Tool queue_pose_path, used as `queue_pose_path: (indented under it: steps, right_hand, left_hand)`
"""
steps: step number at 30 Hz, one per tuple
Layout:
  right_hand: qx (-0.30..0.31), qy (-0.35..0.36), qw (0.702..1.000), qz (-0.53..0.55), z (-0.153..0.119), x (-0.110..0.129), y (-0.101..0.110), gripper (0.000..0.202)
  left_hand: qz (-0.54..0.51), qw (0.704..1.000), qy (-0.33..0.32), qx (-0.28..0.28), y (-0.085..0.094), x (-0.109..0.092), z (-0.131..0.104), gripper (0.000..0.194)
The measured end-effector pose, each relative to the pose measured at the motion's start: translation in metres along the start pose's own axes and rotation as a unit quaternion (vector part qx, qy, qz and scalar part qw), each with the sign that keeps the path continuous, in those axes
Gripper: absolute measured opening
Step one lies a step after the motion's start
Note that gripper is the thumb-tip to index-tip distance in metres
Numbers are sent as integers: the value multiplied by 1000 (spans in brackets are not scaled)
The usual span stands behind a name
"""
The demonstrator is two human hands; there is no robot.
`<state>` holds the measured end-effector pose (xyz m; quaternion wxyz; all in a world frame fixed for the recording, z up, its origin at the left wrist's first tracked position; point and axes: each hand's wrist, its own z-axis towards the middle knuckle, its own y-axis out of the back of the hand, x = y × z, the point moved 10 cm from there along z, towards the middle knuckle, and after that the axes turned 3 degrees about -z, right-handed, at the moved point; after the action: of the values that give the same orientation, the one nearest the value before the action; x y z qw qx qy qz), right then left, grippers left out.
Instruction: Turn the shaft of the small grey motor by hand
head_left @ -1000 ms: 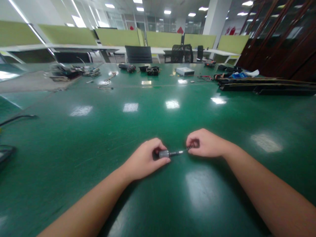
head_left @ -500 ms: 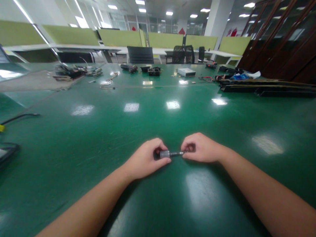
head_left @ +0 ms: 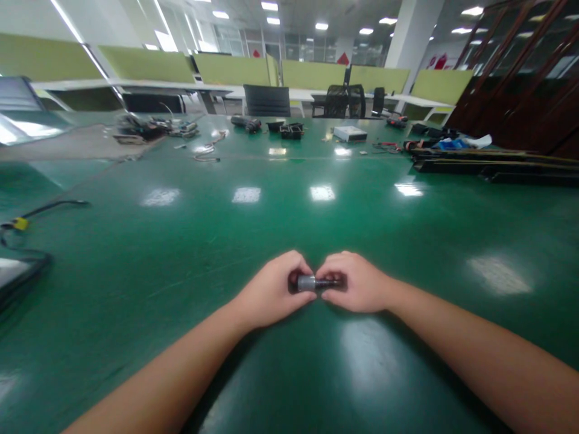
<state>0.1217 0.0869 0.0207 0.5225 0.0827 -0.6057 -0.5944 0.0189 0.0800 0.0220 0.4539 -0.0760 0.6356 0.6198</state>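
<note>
Low over the green tabletop (head_left: 289, 374), both hands meet at a small cylindrical piece (head_left: 306, 283) with a silver-grey barrel and a dark, narrower shaft. It lies roughly level, running left to right. My left hand (head_left: 271, 292) is closed round the barrel end, thumb below and fingers above. On the other side my right hand (head_left: 359, 283) is curled round the dark shaft, its fingertips close to the barrel. Both ends are partly hidden in the hands, and its exact kind does not show.
A black cable with a yellow tag (head_left: 20, 224) lies at the left edge. Across the far side are a pile of electronic parts (head_left: 145, 128), a black power tool (head_left: 245, 124), a white box (head_left: 350, 133) and long black strips (head_left: 493, 161) at right.
My right hand has moved left along the shaft, close to the barrel and my left hand. The left hand keeps its hold. The view has turned slightly left.
</note>
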Motion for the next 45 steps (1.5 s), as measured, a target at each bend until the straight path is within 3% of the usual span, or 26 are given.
queue_pose_path:
  steps: [10, 24, 45]
  right_hand:
    - [-6, -29, 999, -38, -7, 3, 2, 18]
    - [-1, -3, 999, -48, -5, 3, 1, 13]
    - [-11, -31, 999, -6, -5, 0, 5, 9]
  left_hand:
    - [-4, 1000, 0, 11, -2, -6, 1, 17]
    - [-2, 1000, 8, 5, -3, -3, 1, 20]
    - [13, 1000, -3, 6, 1, -8, 1, 17]
